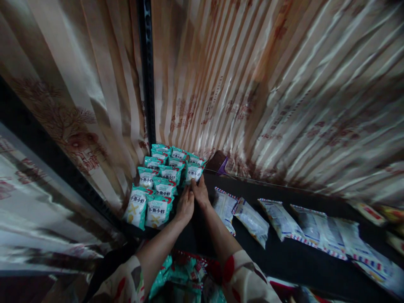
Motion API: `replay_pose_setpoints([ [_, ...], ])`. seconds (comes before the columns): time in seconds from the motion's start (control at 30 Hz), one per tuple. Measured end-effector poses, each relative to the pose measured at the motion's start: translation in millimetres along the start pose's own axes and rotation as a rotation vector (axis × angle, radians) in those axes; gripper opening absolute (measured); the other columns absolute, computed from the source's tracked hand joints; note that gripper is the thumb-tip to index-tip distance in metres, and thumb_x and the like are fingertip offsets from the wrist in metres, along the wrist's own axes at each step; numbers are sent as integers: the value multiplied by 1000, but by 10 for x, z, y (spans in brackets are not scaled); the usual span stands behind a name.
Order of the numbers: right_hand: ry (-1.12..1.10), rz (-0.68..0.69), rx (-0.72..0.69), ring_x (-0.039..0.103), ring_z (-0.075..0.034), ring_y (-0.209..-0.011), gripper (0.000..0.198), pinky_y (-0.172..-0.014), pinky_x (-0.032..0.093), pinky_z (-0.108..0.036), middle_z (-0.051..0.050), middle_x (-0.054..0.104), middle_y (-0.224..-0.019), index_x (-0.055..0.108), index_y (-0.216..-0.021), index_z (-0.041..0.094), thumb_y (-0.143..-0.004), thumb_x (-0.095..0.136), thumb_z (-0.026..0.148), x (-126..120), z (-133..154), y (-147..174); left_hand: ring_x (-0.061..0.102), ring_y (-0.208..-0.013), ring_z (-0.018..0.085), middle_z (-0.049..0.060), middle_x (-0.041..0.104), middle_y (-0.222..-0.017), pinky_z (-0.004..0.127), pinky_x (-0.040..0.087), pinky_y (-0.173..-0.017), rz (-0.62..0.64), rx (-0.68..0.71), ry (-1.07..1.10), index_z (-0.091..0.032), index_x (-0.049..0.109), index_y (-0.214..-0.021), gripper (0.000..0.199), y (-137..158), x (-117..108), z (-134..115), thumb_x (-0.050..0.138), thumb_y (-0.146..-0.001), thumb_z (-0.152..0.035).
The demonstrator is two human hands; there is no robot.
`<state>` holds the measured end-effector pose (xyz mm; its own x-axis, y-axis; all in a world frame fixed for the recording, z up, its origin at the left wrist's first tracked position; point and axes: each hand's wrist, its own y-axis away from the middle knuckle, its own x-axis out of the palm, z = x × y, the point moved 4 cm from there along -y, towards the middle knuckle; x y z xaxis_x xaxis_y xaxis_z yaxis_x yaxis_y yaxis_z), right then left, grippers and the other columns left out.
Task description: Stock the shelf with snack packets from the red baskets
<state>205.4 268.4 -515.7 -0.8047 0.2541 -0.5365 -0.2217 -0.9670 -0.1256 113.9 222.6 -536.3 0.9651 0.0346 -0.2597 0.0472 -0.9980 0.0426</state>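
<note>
Teal-and-white snack bags (158, 210) stand upright in rows on the dark shelf at the left corner. At the right end of the back rows is one such snack bag (193, 171), its printed front facing me. My right hand (200, 192) is closed on this bag's lower part, thumb against the front. Beside it, my left hand (186, 204) has its fingers together at the bag's bottom edge, touching my right hand. The left fingertips are partly hidden.
Clear-and-white packets with striped edges (280, 219) lie along the black shelf (202, 235) to the right. More teal bags (179, 273) sit below, between my forearms. A patterned curtain (221, 84) hangs behind, and a black metal post (147, 71) rises at the corner.
</note>
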Motion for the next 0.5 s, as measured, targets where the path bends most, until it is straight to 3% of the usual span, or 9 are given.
replay_pose_setpoints([
  [0.27,-17,-100,-32,41,-25,-128,66,-105,32,-37,-17,46,-137,37,-135,8,-80,45,45,-193,86,314,37,-131,20,13,45,-138,33,24,-113,-23,51,-94,-10,53,-121,40,266,-123,-142,35,-88,-23],
  [0.37,-82,-128,-83,46,-24,-123,59,-104,35,-39,-16,49,-134,41,-132,10,-83,44,42,-263,148,661,46,-123,19,11,54,-128,33,32,-108,-42,90,-126,-13,56,-115,35,627,-219,-149,38,-85,-17],
  [0.5,-235,-118,-192,57,-20,-108,43,-96,43,-37,-12,59,-119,48,-123,16,-87,42,38,-361,226,1407,57,-102,17,8,62,-105,31,44,-95,6,232,-153,-17,60,-101,33,1337,-363,-32,39,-78,-7],
])
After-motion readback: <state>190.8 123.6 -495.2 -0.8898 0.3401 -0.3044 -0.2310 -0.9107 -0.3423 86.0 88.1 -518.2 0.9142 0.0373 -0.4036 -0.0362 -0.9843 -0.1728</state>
